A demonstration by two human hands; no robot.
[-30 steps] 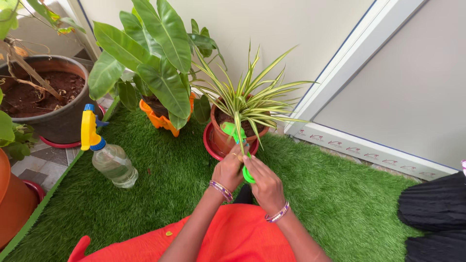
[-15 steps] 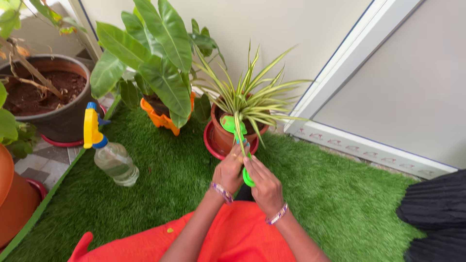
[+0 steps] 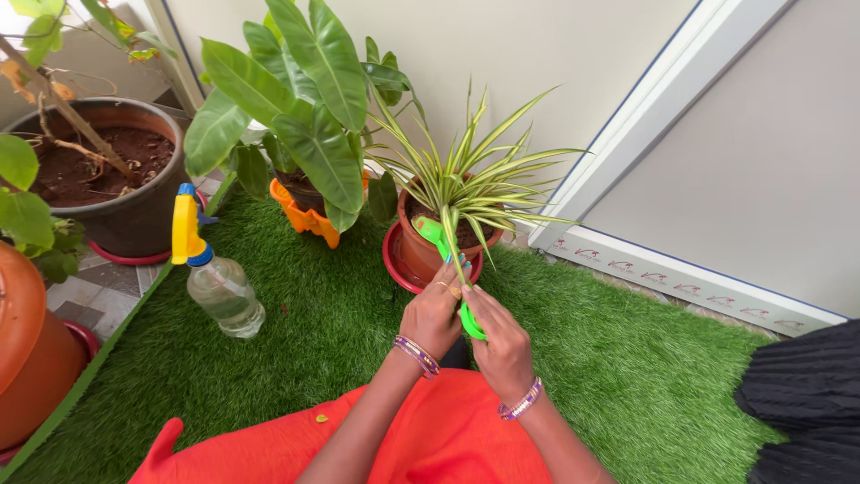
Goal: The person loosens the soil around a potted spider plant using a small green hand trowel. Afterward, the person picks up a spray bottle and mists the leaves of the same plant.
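Observation:
A spider plant (image 3: 466, 184) with striped green-and-cream leaves grows in a terracotta pot (image 3: 414, 253) on a red saucer (image 3: 392, 264). A bright green plastic hand tool (image 3: 432, 231) reaches from my hands to the pot's near rim. My right hand (image 3: 502, 345) grips its handle. My left hand (image 3: 434, 314) is closed around one long drooping leaf, right against the tool. Both wrists wear bangles. My orange clothing fills the bottom of the view.
A clear spray bottle (image 3: 219, 287) with a yellow and blue head lies on the artificial grass (image 3: 627, 358). A broad-leaved plant (image 3: 313, 116) stands in an orange pot (image 3: 305, 220). A dark soil-filled pot (image 3: 134, 224) and a terracotta pot (image 3: 27, 350) are left. Black fabric (image 3: 806, 394) is right.
My hands and the green tool have stayed at the pot's rim, closing in slightly on the leaf. The view has shifted a little, so everything sits further right.

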